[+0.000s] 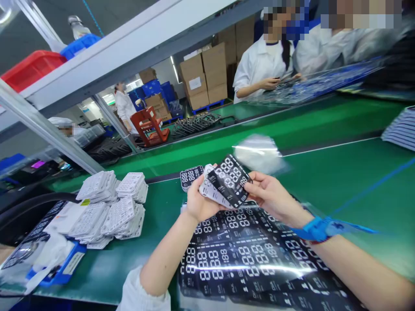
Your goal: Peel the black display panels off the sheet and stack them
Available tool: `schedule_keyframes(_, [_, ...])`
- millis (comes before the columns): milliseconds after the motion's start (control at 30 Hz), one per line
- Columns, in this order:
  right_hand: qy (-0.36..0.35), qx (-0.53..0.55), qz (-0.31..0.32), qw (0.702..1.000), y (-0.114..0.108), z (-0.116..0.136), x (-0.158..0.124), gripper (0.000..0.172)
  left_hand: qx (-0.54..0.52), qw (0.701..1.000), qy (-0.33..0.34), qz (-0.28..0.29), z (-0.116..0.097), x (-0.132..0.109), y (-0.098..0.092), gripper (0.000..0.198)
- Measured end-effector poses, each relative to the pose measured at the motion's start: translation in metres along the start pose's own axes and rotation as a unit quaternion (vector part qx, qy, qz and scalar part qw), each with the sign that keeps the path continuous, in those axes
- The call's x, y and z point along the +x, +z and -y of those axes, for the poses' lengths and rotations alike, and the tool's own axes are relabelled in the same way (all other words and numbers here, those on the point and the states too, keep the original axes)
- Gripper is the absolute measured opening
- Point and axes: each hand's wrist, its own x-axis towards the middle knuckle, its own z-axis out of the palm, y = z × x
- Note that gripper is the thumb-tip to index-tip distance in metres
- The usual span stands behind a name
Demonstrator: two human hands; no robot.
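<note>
My left hand (202, 198) is wrapped round a white plastic display frame (210, 190) with rows of cut-out slots. Between the fingers of my right hand (267, 192) is the edge of a black display film (230, 181) printed with white digit segments. The film lies tilted over the white frame, covering part of it. Under both hands spreads a glossy sheet of the same black display films (240, 259). Just behind my left hand is a small stack of frames topped with black film (191, 175). A blue wrist strap (319, 229) circles my right wrist.
Stacks of white frames (97, 216) stand at the left, beside a blue bin (69, 265) and a black hose (39, 203). A clear plastic bag (259, 151) lies behind my hands. Co-workers in white coats (259, 65) sit across the green belt (201, 147). A metal shelf (129, 52) crosses overhead.
</note>
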Motion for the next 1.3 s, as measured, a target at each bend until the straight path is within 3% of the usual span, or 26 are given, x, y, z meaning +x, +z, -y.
schedule_keyframes(133, [-0.108, -0.133, -0.037, 0.984, -0.005, -0.004, 0.000, 0.042, -0.036, 0.997, -0.038, 0.054, 0.009, 0.003, -0.004, 0.059])
schedule_keyframes(233, [-0.193, -0.198, -0.066, 0.959, -0.007, -0.004, -0.002, 0.036, -0.058, 0.996, -0.038, 0.049, 0.009, 0.002, -0.008, 0.061])
schedule_keyframes(333, [-0.229, -0.210, -0.056, 0.949, -0.006, -0.002, -0.005, 0.036, -0.076, 0.996, -0.030, 0.038, 0.008, 0.002, -0.009, 0.059])
schedule_keyframes(533, [-0.227, -0.231, -0.036, 0.945, -0.003, -0.001, -0.009, 0.034, -0.059, 0.995, -0.041, 0.069, 0.007, 0.002, -0.005, 0.066])
schedule_keyframes(967, [-0.233, -0.244, -0.049, 0.940, -0.004, -0.003, -0.010, 0.037, -0.049, 0.997, -0.045, 0.041, 0.007, 0.003, 0.000, 0.074])
schedule_keyframes(1300, [-0.171, -0.272, -0.058, 0.945, -0.005, -0.001, -0.012, 0.033, -0.067, 0.995, -0.059, 0.037, 0.007, 0.003, -0.001, 0.069])
